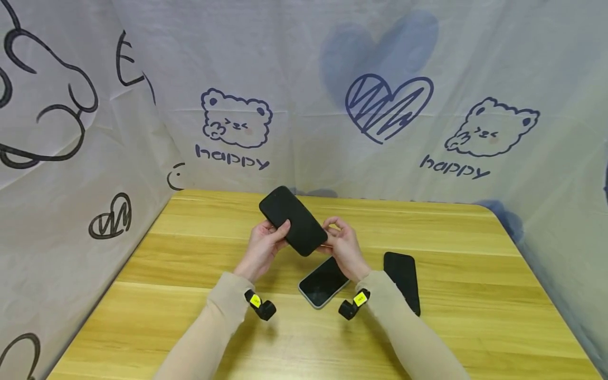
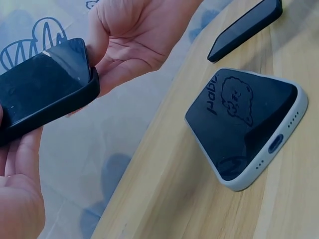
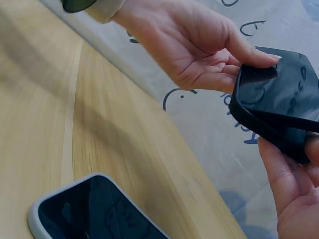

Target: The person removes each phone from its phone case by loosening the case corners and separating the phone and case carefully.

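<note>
Above the table a black phone (image 1: 295, 221) in a black case is held tilted between both hands. My left hand (image 1: 266, 243) grips its left side, thumb across the screen and fingers beneath. At the lower right corner my right hand (image 1: 344, 245) pinches the case's edge. In the right wrist view, a gap shows between the phone (image 3: 284, 87) and the black case (image 3: 271, 132) at that end. Below the hands lies a phone in a pale case (image 1: 323, 282), screen up, partly covered by the right hand in the head view.
Another black phone (image 1: 402, 277) lies on the wooden table (image 1: 475, 295), partly behind the right sleeve. A white cloth (image 1: 304, 68) with drawn bears and hearts hangs behind the table and along its sides.
</note>
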Motion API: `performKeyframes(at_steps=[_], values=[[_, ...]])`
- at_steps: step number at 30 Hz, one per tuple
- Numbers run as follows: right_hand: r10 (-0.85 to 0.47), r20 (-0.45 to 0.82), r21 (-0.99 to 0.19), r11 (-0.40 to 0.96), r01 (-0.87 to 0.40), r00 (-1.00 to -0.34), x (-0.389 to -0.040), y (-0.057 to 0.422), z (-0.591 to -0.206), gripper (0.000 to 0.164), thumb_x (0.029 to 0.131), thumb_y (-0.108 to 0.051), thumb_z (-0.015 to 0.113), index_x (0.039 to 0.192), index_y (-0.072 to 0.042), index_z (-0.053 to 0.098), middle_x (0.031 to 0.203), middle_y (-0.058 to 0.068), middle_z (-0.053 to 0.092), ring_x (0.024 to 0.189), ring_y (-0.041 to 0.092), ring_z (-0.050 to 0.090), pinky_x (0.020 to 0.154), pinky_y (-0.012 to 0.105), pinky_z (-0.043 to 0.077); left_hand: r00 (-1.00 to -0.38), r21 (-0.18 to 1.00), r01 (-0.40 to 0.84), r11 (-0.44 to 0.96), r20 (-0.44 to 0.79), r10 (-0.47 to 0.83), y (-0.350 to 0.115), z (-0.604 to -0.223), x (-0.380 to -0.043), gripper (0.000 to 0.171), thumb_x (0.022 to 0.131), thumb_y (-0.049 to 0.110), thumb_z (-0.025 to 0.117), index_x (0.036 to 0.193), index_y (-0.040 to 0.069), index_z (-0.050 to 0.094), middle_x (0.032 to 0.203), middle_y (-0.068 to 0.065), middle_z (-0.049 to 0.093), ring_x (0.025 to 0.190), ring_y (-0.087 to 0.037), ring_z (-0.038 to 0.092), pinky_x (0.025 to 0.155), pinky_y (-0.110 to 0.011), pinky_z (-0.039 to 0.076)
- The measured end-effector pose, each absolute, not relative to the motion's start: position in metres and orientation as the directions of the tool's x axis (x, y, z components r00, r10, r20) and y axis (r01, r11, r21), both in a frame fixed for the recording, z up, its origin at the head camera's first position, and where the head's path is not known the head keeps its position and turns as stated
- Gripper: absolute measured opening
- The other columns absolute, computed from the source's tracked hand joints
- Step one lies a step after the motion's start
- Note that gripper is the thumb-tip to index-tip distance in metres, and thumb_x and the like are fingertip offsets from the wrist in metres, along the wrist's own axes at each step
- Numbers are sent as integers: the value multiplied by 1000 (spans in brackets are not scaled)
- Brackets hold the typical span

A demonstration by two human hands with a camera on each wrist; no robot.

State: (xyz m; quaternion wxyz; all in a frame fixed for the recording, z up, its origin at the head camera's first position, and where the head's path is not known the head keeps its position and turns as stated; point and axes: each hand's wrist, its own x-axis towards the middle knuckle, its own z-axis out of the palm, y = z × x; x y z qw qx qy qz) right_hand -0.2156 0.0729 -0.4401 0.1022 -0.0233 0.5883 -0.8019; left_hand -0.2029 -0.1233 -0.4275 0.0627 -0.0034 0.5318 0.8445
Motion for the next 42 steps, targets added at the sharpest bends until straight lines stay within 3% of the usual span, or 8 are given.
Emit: performKeyframes(at_steps=[7, 11, 16, 23, 31, 35, 38, 42], values=[[-101, -40, -996, -76, 48, -994, -219, 78, -439, 26, 97, 3, 60, 120, 5, 69, 103, 3, 75, 78, 6, 70, 78, 28, 61, -995, 896, -91, -436, -59, 86, -119, -428, -204, 17, 101, 5, 59, 117, 5, 62, 93, 6, 77, 83, -8, 73, 76, -22, 60], [-110, -58, -997, 62, 51, -992, -224, 83, -433, 30, 95, 2, 61, 124, 4, 69, 119, 19, 72, 82, 6, 68, 88, 33, 60, -996, 900, -77, -429, -50, 74, -117, -428, -205, 18, 100, 4, 60, 118, 3, 63, 92, 6, 77, 85, -8, 74, 77, -24, 61], [-139, -89, -982, 178, 64, -986, -229, 87, -426, 36, 93, 3, 57, 125, -2, 70, 120, 18, 68, 84, 16, 57, 81, 34, 54, -997, 903, -73, -423, -51, 64, -115, -427, -204, 20, 99, 2, 61, 119, 1, 63, 93, 6, 78, 86, -9, 75, 77, -25, 61], [-301, -180, -982, 0, 189, -936, -236, 95, -425, 48, 93, 7, 50, 139, 3, 57, 108, -1, 68, 68, 13, 44, 63, 23, 37, -997, 902, -65, -427, -39, 70, -115, -426, -203, 20, 100, 3, 60, 120, 1, 61, 90, 6, 77, 84, -9, 75, 75, -24, 61], [-490, -220, -935, -141, 326, -843, -238, 111, -421, 49, 104, -4, 40, 150, 11, 35, 108, -5, 65, 76, 9, 51, 70, 17, 46, -995, 924, -85, -373, -61, 77, -114, -428, -203, 26, 99, 5, 62, 124, -4, 59, 89, 8, 78, 84, -8, 75, 75, -23, 61], [-475, -214, -936, -149, 318, -854, -236, 110, -419, 42, 104, -10, 44, 143, 4, 51, 107, -6, 67, 87, 11, 57, 79, 19, 50, -997, 933, -72, -353, -56, 56, -114, -430, -203, 30, 99, 5, 63, 126, -6, 58, 91, 8, 77, 85, -7, 75, 76, -23, 60], [-472, -196, -938, -165, 305, -860, -236, 110, -420, 31, 105, -14, 45, 124, -8, 69, 104, -7, 68, 90, 11, 60, 82, 20, 51, -998, 939, -62, -338, -50, 45, -113, -431, -204, 30, 98, 5, 64, 125, -6, 59, 91, 7, 77, 85, -7, 75, 76, -23, 60], [-465, -185, -943, -164, 290, -865, -234, 109, -421, 30, 106, -16, 43, 105, -17, 74, 102, -8, 69, 92, 10, 64, 86, 21, 53, -998, 946, -56, -320, -48, 31, -112, -431, -205, 30, 98, 5, 65, 125, -5, 59, 91, 6, 77, 84, -7, 75, 76, -24, 61]])
